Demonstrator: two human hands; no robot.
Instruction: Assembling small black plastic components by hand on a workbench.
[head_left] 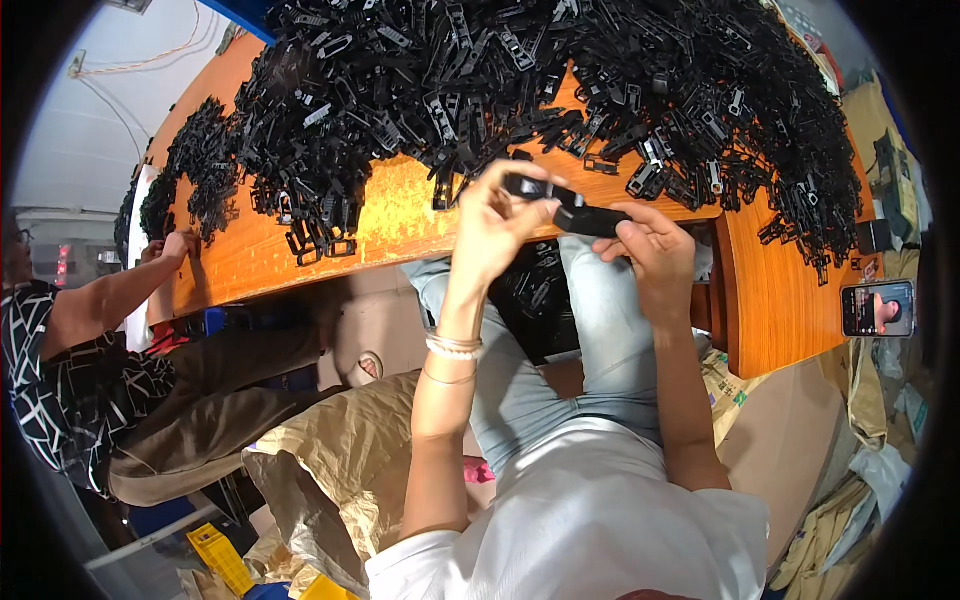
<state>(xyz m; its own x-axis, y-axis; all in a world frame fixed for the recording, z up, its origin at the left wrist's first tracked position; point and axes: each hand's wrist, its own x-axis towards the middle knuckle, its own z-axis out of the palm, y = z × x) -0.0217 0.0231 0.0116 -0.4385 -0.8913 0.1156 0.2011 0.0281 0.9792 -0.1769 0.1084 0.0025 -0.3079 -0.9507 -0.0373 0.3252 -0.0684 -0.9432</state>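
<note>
Head view: I am looking down at an orange wood-grain desk (785, 325), my two hands working just above its near edge.
Left hand (490, 225): My fingers are curling partly closed, thumb and fingertips pinching the left end of a black plastic part (597, 221).
Right hand (655, 250): My thumb and fingers are closing on the part's right end, the other fingers bending loosely.
Black plastic part: It is spanning the gap between my hands; whether it is one jointed piece or two meeting, I cannot tell.
Progress: I am judging this piece to be mid-handling. A broad heap of black plastic frames (470, 75) is covering much of the desk, apparently leaving plenty of work.
Finished share: More black pieces (533, 285) are lying below the desk edge, between my legs; nothing is marking them as done or waiting.
Co-worker's hand (180, 245): It is reaching to the heap's far-left end.
Writing: A printed paper sack (730, 385) is bearing marks too small to read; a smartphone (878, 310) is showing a picture, without legible text.
</note>
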